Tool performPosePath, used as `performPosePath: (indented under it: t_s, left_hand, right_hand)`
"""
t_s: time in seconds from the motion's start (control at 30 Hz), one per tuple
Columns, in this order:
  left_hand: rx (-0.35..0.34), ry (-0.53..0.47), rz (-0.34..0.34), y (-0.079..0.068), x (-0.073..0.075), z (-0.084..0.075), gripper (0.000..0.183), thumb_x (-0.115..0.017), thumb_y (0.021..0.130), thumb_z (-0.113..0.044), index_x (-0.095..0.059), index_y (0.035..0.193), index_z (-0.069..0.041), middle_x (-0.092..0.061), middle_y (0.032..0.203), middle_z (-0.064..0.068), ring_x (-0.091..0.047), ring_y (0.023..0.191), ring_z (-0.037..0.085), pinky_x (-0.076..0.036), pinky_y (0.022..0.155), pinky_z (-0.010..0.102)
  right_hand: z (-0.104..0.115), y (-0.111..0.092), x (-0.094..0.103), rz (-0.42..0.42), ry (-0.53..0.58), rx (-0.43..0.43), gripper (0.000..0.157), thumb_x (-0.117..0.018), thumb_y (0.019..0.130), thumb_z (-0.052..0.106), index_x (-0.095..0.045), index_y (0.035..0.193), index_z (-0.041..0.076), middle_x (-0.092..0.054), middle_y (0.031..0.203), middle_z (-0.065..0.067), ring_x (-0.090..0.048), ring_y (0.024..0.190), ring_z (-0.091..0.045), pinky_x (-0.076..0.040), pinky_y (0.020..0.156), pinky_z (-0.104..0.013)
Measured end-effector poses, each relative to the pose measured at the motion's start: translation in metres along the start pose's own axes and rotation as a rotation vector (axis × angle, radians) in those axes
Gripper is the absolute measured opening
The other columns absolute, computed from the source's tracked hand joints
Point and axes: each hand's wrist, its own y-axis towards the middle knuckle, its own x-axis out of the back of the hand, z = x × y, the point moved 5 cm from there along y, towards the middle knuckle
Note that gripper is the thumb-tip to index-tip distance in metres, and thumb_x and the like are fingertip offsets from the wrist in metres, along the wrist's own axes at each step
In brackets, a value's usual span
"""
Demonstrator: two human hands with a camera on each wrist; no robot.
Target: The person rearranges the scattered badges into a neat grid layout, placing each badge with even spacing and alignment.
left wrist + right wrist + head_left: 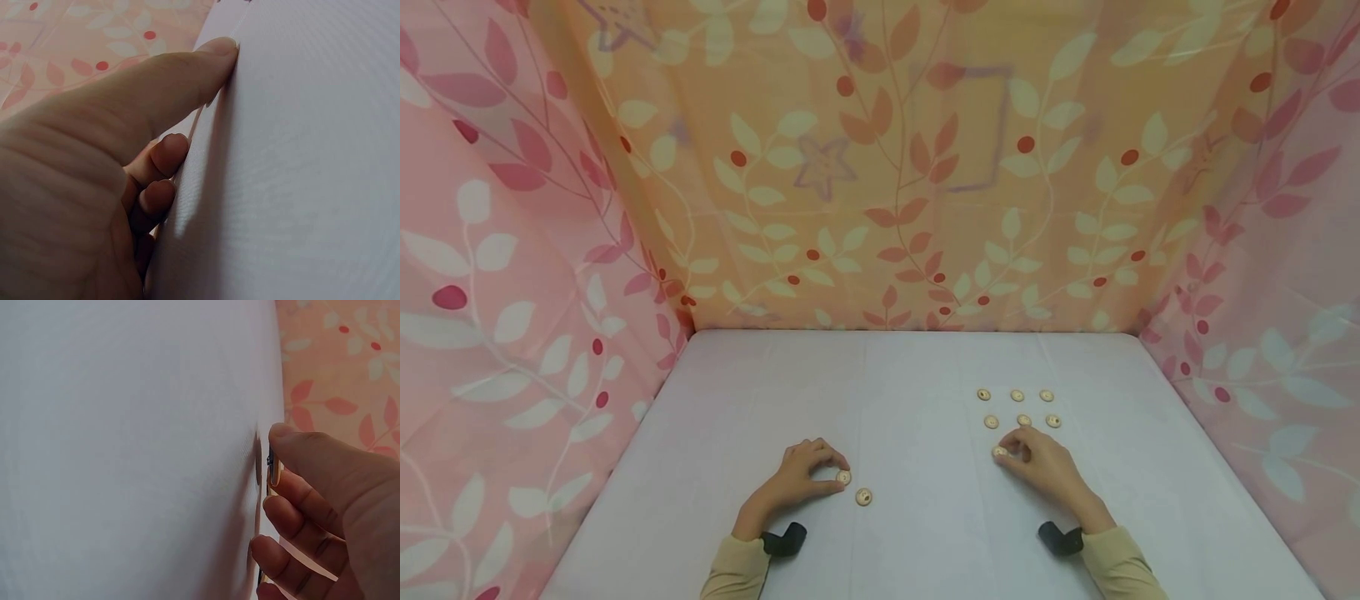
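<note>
My left hand point(805, 477) is low over the white table, left of centre, with thumb and index finger at the edges of a small round wooden disc point(844, 477). The left wrist view shows the thumb point(181, 81) near the cloth, and the disc is hidden there. Just right of it lies another wooden disc point(864, 497) with a dark mark. My right hand point(1048, 469) pinches a wooden disc point(999, 452) between thumb and fingers. Seen edge-on in the right wrist view, that disc point(274, 467) is held slightly above the cloth.
Beyond the right hand, several wooden discs lie in two rows, including a back-row disc point(1017, 395) and a front-row disc point(991, 422). A white cloth covers the table point(910, 375). Patterned curtains point(887, 167) enclose its back and sides.
</note>
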Motion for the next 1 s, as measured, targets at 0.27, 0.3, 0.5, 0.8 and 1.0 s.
performPosePath:
  t_s: [0.27,0.3,0.5,0.8,1.0]
  left_hand:
    - [0.004,0.003,0.008,0.0,-0.001,0.001,0.021,-0.071,0.077,-0.042,-0.064,0.096,-0.035,-0.052,0.095,-0.021,-0.044,0.094,0.005,-0.025,0.091,0.047]
    - [0.004,0.002,0.009,0.0,-0.001,0.002,0.021,-0.071,0.077,-0.043,-0.063,0.096,-0.036,-0.052,0.095,-0.022,-0.044,0.094,0.005,-0.025,0.091,0.047]
    - [0.004,-0.006,0.012,0.0,-0.002,0.003,0.022,-0.071,0.077,-0.043,-0.063,0.096,-0.036,-0.052,0.095,-0.021,-0.044,0.094,0.005,-0.024,0.091,0.048]
    - [-0.007,0.007,0.007,0.001,-0.003,0.004,0.021,-0.07,0.078,-0.044,-0.063,0.096,-0.036,-0.052,0.096,-0.021,-0.044,0.094,0.005,-0.025,0.09,0.047]
    - [-0.008,0.009,0.001,0.0,-0.002,0.003,0.021,-0.071,0.077,-0.043,-0.063,0.096,-0.035,-0.052,0.096,-0.021,-0.045,0.095,0.005,-0.025,0.09,0.048]
  right_hand:
    - [0.0,0.002,0.0,0.011,-0.015,-0.006,0.022,-0.075,0.075,0.037,-0.066,0.088,0.022,-0.054,0.074,0.013,-0.041,0.062,-0.003,-0.034,0.055,-0.023]
    - [-0.001,0.003,0.0,0.013,-0.016,-0.005,0.022,-0.075,0.075,0.036,-0.066,0.088,0.022,-0.054,0.074,0.013,-0.041,0.062,-0.003,-0.034,0.055,-0.023]
    - [0.0,0.003,0.0,0.014,-0.025,0.002,0.021,-0.076,0.076,0.033,-0.066,0.089,0.021,-0.054,0.075,0.013,-0.042,0.063,-0.004,-0.034,0.055,-0.022]
    - [0.004,0.003,0.0,-0.001,-0.004,0.027,0.02,-0.077,0.075,0.031,-0.066,0.089,0.021,-0.054,0.075,0.012,-0.043,0.063,-0.003,-0.035,0.055,-0.022]
    - [0.015,0.006,-0.005,-0.038,0.052,0.071,0.024,-0.08,0.071,0.029,-0.067,0.09,0.02,-0.057,0.076,0.012,-0.045,0.063,-0.002,-0.036,0.055,-0.021]
